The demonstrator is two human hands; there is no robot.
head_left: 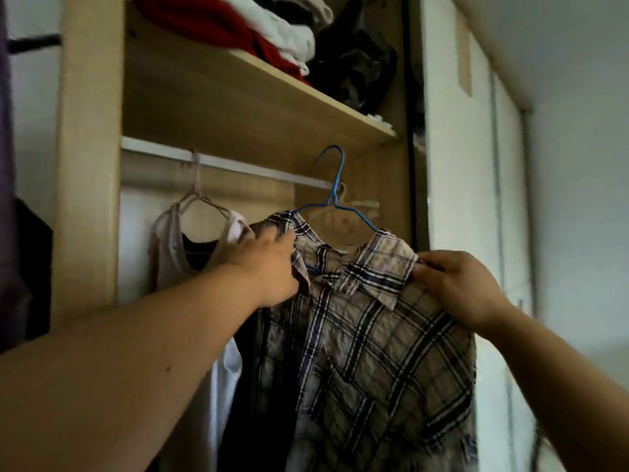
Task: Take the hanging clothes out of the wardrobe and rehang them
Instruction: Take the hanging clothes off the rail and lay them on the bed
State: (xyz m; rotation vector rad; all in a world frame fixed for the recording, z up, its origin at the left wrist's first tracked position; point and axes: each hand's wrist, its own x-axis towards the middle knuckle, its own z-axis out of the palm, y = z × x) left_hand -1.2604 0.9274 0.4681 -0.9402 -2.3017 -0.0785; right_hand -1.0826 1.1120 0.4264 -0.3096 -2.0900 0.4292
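Plaid cotton in beige, navy and white fills the lower middle of the view: a collared shirt (374, 335) draped on a blue wire hanger (335, 195), in front of the open wardrobe (88, 148). The hanger's hook rises at 12 o'clock from the collar and crosses the right end of the pale rail (221, 161) — whether it rests on the rail I cannot tell.

At 9 o'clock from the collar, the left hand (269, 267) grips the shirt's shoulder, fingers curled into the fabric and the thumb side against the front placket. At 3 o'clock, the right hand (456, 284) pinches the edge of the other shoulder beside the collar point, fingers bent tightly over the cloth. Both forearms reach up from the bottom corners.

At 9 o'clock from the left hand a pale strappy top (170, 247) hangs from the rail on a pinkish hanger (195, 185), with a dark garment (252, 386) and something white below it, partly hidden by the left arm.

At 12 o'clock, a wooden shelf (258, 97) carries folded red fabric (211, 25), white folded clothes (289, 35) and a crumpled black bag (357, 63). At 3 o'clock stands a white door panel (459, 165) — its details are blurred.
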